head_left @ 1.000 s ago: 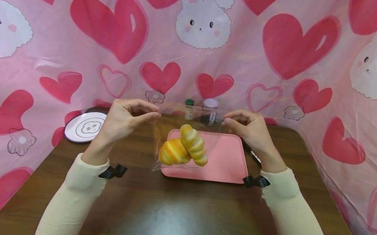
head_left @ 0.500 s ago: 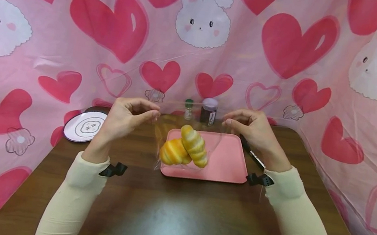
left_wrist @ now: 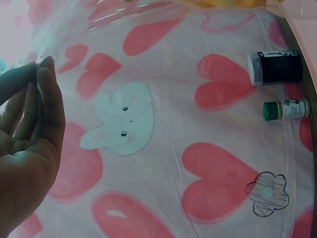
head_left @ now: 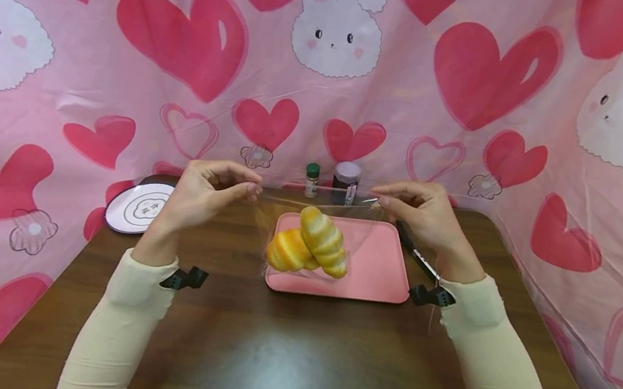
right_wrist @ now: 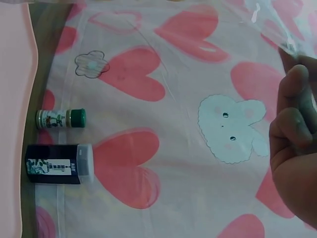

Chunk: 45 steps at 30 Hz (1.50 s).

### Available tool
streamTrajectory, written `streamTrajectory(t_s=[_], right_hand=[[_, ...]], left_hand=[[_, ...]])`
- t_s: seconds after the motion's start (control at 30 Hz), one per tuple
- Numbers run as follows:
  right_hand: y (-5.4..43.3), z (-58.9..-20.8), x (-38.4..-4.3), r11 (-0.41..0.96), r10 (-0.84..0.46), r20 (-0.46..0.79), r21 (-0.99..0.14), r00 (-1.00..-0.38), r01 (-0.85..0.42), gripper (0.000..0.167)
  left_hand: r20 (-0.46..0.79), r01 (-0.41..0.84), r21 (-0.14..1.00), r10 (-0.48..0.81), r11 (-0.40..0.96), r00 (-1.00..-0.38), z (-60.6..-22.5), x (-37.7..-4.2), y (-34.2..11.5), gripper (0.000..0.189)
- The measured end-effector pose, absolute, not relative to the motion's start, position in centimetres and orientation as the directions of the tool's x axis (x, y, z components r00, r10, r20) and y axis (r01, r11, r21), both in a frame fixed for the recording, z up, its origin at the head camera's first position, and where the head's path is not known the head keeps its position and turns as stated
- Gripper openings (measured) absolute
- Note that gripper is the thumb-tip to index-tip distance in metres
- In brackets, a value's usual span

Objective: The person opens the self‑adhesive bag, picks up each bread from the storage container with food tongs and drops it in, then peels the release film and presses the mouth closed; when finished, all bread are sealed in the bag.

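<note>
A clear plastic bag (head_left: pixel 317 199) hangs over the table with two croissants inside. The golden croissant (head_left: pixel 289 251) lies low on the left, and the paler croissant (head_left: pixel 324 241) leans across it. My left hand (head_left: pixel 203 194) pinches the bag's upper left corner between thumb and fingers; in the left wrist view the same left hand (left_wrist: pixel 34 134) has its fingertips together. At the upper right corner my right hand (head_left: pixel 421 215) pinches the film, which stretches up from the right hand (right_wrist: pixel 297 134) in the right wrist view. Behind the bag shows a pink tray (head_left: pixel 379 266).
A green-capped small bottle (head_left: pixel 311 181) and a dark jar (head_left: pixel 345 186) with a pale lid stand at the table's back edge. To the left lies a white plate (head_left: pixel 141 207). A slim black-and-white object (head_left: pixel 425 264) lies right of the tray, partly behind the right hand.
The bag's upper edge has sunk slightly, and the croissants have shifted a little to the right. My right hand has moved slightly right; both hands keep their pinch.
</note>
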State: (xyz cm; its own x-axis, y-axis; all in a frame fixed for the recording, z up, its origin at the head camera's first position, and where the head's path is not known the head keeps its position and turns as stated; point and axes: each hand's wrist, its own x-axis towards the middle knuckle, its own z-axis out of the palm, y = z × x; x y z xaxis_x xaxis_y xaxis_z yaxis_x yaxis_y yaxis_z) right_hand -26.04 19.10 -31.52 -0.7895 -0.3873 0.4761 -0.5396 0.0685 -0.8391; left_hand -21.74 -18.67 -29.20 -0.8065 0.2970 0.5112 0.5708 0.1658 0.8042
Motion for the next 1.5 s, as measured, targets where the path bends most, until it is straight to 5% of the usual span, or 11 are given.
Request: streamTrajectory(t_s=[0.47,0.63,0.97,1.33,1.5], right_hand=[[19.3,-32.1,-26.8,-0.209,-0.460,0.724,-0.651,-0.515,-0.729,0.026],[19.1,-32.2,-27.1,-0.292,-0.465,0.753,-0.628,-0.467,-0.722,0.033],[19.0,-32.0,-26.8,-0.179,-0.504,0.676,-0.690,-0.537,-0.701,0.026],[19.5,-31.5,-27.0,0.001,-0.540,0.625,-0.669,-0.564,-0.743,0.031],[19.5,-31.4,-26.7,0.082,-0.502,0.600,-0.684,-0.623,-0.725,0.017]], left_hand=[[0.640,0.736,0.670,0.427,0.097,-0.639,-29.4,-22.2,-19.3,0.017],[0.647,0.758,0.635,0.435,0.150,-0.627,-29.4,-22.2,-19.4,0.021],[0.637,0.778,0.596,0.472,0.200,-0.610,-29.5,-22.3,-19.7,0.022],[0.601,0.696,0.689,0.377,0.203,-0.704,-29.3,-22.1,-18.7,0.014],[0.574,0.662,0.730,0.375,0.170,-0.728,-29.2,-22.2,-18.8,0.016]])
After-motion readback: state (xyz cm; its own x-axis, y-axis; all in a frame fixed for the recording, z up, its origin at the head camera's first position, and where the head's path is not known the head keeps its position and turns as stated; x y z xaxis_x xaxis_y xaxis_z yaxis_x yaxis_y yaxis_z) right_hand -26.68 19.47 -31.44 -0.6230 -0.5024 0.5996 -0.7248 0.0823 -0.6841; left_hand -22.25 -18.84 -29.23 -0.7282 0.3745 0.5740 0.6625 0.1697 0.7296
